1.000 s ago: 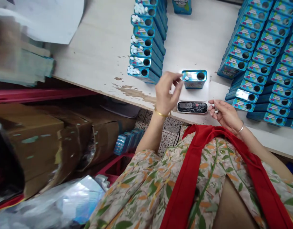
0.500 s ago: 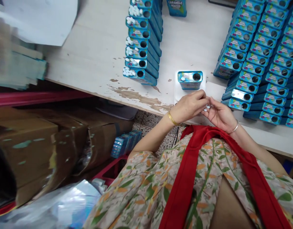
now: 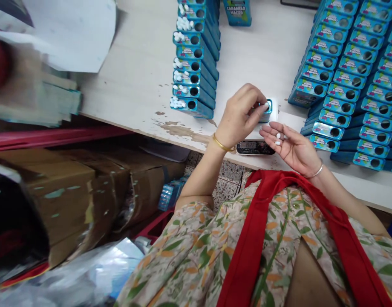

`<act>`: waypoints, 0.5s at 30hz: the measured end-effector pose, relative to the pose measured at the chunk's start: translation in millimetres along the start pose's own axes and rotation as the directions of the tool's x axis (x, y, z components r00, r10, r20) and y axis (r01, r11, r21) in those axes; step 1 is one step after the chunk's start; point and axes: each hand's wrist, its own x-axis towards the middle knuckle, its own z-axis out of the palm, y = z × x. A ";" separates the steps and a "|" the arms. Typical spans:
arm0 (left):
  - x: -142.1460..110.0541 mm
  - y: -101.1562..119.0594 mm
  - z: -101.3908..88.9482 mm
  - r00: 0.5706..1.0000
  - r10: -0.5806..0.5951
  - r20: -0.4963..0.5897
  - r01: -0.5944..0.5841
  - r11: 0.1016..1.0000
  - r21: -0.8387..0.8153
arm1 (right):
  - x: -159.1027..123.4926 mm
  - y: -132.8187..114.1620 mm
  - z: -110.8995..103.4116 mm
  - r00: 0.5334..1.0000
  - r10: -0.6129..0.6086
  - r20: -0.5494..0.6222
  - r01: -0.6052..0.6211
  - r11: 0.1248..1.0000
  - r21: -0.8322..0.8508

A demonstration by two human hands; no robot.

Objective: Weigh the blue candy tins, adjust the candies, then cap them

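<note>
A blue candy tin (image 3: 268,111) stands on a small white scale (image 3: 255,147) near the table's front edge. My left hand (image 3: 239,116), with a gold bangle, hovers over the tin and covers most of it; its fingertips pinch a white candy (image 3: 266,105) just above the tin's top. My right hand (image 3: 293,147), with a silver bangle, lies palm up just right of the scale. A few white candies (image 3: 278,139) rest in its palm. The scale's display shows below my left hand, but its digits are too blurred to read.
A row of blue tins (image 3: 193,64) with white candies on top runs back on the left. A large block of blue tins (image 3: 352,72) fills the right. The worn table edge (image 3: 145,120) has cardboard boxes (image 3: 55,196) and a plastic bag (image 3: 81,273) below. A paper sheet (image 3: 71,30) lies far left.
My left hand went from the tin down to my right palm, then back up over the tin with a candy pinched in its fingers. My right palm has opened flatter.
</note>
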 end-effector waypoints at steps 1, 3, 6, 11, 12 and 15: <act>1.8 -2.2 -1.6 1.000 -0.007 0.004 0.007 1.000 0.014 | -0.5 0.9 -2.2 1.000 0.006 -0.011 -0.006 1.000 -0.006; 2.1 -2.3 -4.8 0.999 -0.030 -0.021 0.031 0.998 0.052 | -2.5 3.2 -7.8 0.999 0.017 -0.035 -0.018 1.000 -0.020; -4.3 7.1 -9.6 0.988 -0.050 -0.143 0.064 0.993 0.098 | -8.5 6.1 -17.5 0.997 0.051 -0.057 -0.053 0.998 -0.038; -28.7 24.5 -9.7 0.994 0.008 -0.105 0.002 0.996 0.090 | -25.9 9.9 -35.2 0.979 0.187 -0.087 -0.196 0.974 -0.111; -35.2 24.7 -9.6 0.994 -0.009 -0.110 0.019 0.996 0.090 | -29.5 11.0 -39.3 0.972 0.213 -0.096 -0.225 0.966 -0.128; -54.2 17.1 -12.7 0.977 -0.150 -0.151 0.172 0.974 0.145 | -37.2 15.3 -51.0 0.958 0.258 -0.124 -0.277 0.943 -0.182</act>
